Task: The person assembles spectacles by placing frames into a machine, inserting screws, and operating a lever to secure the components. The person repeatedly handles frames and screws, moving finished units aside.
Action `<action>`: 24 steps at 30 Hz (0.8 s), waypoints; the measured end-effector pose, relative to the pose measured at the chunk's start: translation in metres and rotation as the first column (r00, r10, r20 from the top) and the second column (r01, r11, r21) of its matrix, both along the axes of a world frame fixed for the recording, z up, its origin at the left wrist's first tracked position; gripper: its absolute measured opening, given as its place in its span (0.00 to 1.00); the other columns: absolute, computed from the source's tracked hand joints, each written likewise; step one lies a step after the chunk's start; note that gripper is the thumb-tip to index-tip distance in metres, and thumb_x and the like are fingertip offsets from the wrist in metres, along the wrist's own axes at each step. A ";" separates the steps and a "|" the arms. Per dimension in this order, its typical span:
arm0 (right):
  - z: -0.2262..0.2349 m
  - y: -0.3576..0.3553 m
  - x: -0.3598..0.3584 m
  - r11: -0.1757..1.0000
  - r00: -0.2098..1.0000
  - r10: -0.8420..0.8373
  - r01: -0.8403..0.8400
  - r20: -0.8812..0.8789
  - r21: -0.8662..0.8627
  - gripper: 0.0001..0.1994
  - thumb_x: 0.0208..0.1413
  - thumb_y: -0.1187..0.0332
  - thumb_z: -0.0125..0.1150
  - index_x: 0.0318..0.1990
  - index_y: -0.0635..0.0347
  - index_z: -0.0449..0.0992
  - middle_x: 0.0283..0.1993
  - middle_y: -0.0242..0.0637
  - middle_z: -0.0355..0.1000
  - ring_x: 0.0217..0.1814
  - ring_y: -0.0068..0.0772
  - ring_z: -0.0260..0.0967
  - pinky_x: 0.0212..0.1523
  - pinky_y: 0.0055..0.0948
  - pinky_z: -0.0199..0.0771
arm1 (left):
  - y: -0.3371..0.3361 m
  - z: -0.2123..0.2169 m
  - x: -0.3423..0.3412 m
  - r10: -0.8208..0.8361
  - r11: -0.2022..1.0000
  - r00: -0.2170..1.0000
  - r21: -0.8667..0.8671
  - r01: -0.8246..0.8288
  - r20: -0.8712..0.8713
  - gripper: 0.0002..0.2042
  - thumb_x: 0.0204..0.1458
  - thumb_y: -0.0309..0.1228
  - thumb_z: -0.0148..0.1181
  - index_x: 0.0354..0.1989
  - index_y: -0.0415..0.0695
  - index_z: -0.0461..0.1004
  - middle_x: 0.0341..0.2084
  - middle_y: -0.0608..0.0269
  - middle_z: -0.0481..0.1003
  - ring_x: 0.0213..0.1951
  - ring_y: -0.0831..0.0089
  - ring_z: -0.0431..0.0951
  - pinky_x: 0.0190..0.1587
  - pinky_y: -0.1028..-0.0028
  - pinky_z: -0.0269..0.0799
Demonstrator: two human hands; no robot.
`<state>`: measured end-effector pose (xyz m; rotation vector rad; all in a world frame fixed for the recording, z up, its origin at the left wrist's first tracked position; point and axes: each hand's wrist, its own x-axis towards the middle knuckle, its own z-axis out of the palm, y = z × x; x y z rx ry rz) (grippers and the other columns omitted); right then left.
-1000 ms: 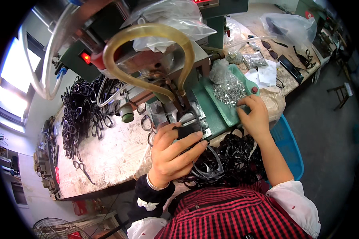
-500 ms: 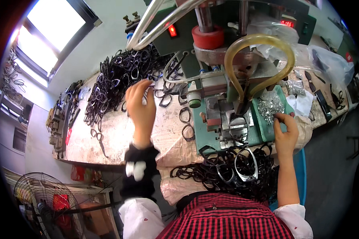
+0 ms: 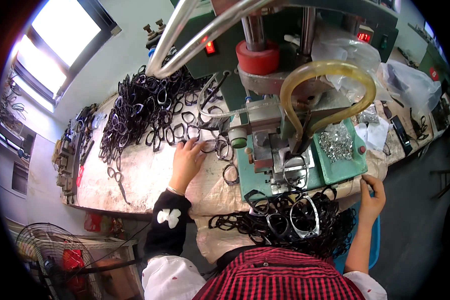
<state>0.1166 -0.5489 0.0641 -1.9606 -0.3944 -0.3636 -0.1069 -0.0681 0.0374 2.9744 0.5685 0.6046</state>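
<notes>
Since the earlier frame, our left hand [image 3: 186, 165] has moved to the loose black plastic eyeglass frames [image 3: 218, 146] on the pale, worn surface [image 3: 150, 175]; our right hand [image 3: 373, 198] has withdrawn beside the shallow green tray [image 3: 341, 171]. Left fingers: partly spread at one frame; grip unconfirmed. Right fingers: nearly together; we cannot tell whether they hold anything. We judge each frame light, stiff, smooth, breakable at the bridge; grasp one rim.
</notes>
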 end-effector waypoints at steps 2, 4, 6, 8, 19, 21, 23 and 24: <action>0.034 0.033 -0.008 0.977 0.978 0.210 -0.209 -0.012 0.028 0.08 0.49 0.80 0.65 0.38 0.67 0.80 0.39 0.38 0.77 0.44 0.33 0.74 0.48 0.31 0.71 | -0.010 -0.005 -0.012 -0.014 0.998 1.000 0.059 0.012 0.024 0.10 0.50 0.30 0.64 0.42 0.49 0.81 0.50 0.59 0.76 0.46 0.52 0.73 0.50 0.59 0.71; 0.068 0.076 -0.010 0.911 0.912 0.409 -0.410 0.046 0.045 0.09 0.47 0.79 0.67 0.38 0.66 0.80 0.38 0.39 0.77 0.42 0.34 0.75 0.47 0.31 0.71 | -0.016 0.007 -0.018 0.008 0.982 0.998 0.188 -0.018 0.054 0.09 0.51 0.30 0.64 0.41 0.48 0.81 0.50 0.59 0.76 0.47 0.52 0.73 0.51 0.59 0.70; 0.092 0.119 -0.010 0.857 0.865 0.496 -0.501 0.073 0.122 0.12 0.46 0.78 0.68 0.41 0.65 0.80 0.38 0.38 0.77 0.42 0.33 0.75 0.48 0.30 0.72 | -0.023 0.016 -0.011 0.039 0.994 0.982 0.092 -0.057 0.183 0.07 0.51 0.27 0.62 0.38 0.46 0.80 0.47 0.60 0.78 0.47 0.51 0.73 0.56 0.58 0.67; 0.086 0.156 -0.011 0.778 0.823 0.568 -0.543 0.017 0.316 0.16 0.47 0.78 0.67 0.46 0.66 0.77 0.38 0.37 0.77 0.43 0.29 0.75 0.49 0.27 0.72 | -0.033 0.022 -0.011 0.173 0.965 0.895 -0.253 -0.070 0.412 0.05 0.59 0.28 0.58 0.41 0.44 0.76 0.39 0.60 0.78 0.39 0.61 0.76 0.45 0.66 0.72; 0.093 0.163 -0.036 0.492 0.607 0.772 -0.383 -0.189 0.782 0.25 0.53 0.79 0.65 0.59 0.68 0.67 0.41 0.34 0.76 0.44 0.19 0.71 0.49 0.21 0.70 | -0.185 0.174 0.034 -0.155 0.802 0.341 -0.083 0.592 0.927 0.09 0.64 0.28 0.51 0.47 0.36 0.65 0.39 0.45 0.75 0.35 0.66 0.77 0.35 0.67 0.79; 0.097 0.167 -0.045 0.485 0.590 0.774 -0.320 -0.230 0.814 0.24 0.54 0.80 0.63 0.59 0.69 0.67 0.42 0.35 0.78 0.45 0.20 0.72 0.49 0.22 0.70 | -0.172 0.172 0.056 -0.101 0.886 0.432 -0.116 0.448 0.896 0.07 0.65 0.26 0.49 0.45 0.35 0.67 0.41 0.46 0.75 0.37 0.66 0.77 0.39 0.68 0.79; 0.108 0.162 -0.052 0.490 0.565 0.773 -0.243 -0.288 0.837 0.23 0.55 0.80 0.62 0.59 0.69 0.67 0.43 0.36 0.77 0.46 0.22 0.72 0.50 0.24 0.71 | -0.181 0.180 0.061 0.018 0.787 0.311 -0.205 0.581 0.950 0.06 0.65 0.21 0.46 0.43 0.34 0.69 0.39 0.48 0.77 0.36 0.67 0.77 0.38 0.70 0.76; 0.110 0.157 -0.055 0.519 0.618 0.755 -0.359 -0.219 0.776 0.24 0.56 0.78 0.61 0.61 0.68 0.66 0.48 0.40 0.77 0.49 0.27 0.74 0.54 0.27 0.72 | -0.182 0.180 0.060 -0.066 0.786 0.333 -0.157 0.598 0.941 0.06 0.64 0.21 0.46 0.42 0.34 0.71 0.37 0.47 0.78 0.35 0.66 0.77 0.37 0.71 0.75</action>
